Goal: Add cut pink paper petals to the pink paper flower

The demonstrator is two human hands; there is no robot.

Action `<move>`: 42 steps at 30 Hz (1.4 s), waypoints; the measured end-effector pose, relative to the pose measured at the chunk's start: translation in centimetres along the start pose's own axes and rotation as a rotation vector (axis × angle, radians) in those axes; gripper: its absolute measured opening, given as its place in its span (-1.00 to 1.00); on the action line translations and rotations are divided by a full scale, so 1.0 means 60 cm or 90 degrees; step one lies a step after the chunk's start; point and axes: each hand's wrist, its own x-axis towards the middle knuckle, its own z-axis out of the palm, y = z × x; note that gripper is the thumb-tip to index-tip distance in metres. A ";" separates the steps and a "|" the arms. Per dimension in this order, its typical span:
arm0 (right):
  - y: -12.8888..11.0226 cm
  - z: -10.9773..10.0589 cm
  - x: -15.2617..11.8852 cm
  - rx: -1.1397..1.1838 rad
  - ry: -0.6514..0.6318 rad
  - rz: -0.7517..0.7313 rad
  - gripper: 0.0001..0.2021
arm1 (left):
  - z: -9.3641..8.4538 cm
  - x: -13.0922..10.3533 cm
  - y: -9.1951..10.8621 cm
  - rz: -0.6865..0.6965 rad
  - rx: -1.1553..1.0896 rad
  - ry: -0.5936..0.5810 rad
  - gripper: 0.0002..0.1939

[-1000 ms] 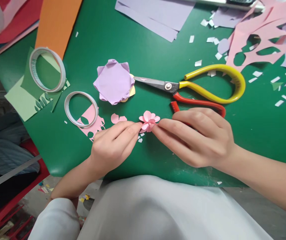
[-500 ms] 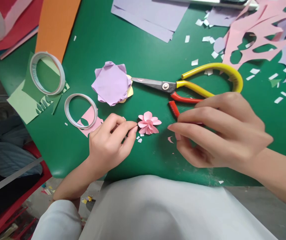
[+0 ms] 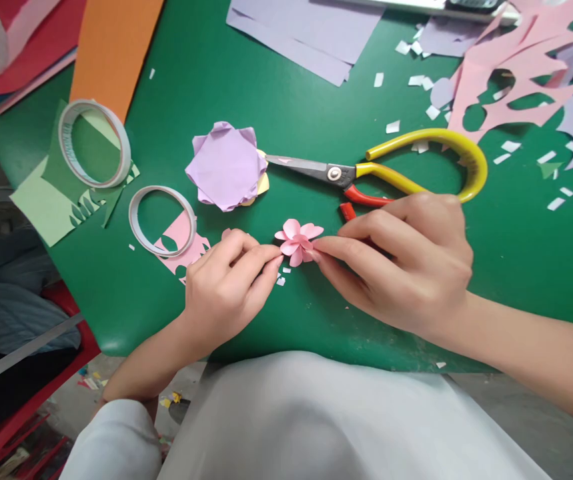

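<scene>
A small pink paper flower [image 3: 296, 241] with layered petals is held between my two hands, just over the green table. My left hand [image 3: 233, 283] pinches its left edge between thumb and forefinger. From the other side, my right hand [image 3: 401, 267] grips a petal at the flower's right with thumb and fingertips. Behind my right hand lie scissors [image 3: 339, 173] with one yellow and one red handle, their tip touching a purple folded-paper piece [image 3: 227, 167]. A yellow bit of paper [image 3: 263, 183] peeks out from under that piece.
Two tape rolls [image 3: 125, 157] [image 3: 133, 220] sit at the left on green and pink paper scraps. Purple sheets [image 3: 306, 33] and an orange sheet [image 3: 111, 53] lie farther back. Cut-out pink paper [image 3: 511, 73] and white snippets fill the back right of the green table [image 3: 166, 320].
My right hand has moved left and taken hold of the pink flower's right side. The flower has turned and tilted slightly. My left hand stays at its left edge.
</scene>
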 end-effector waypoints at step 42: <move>0.007 0.003 0.019 0.008 -0.024 0.067 -0.89 | 0.003 -0.004 0.008 0.054 -0.003 0.019 -0.90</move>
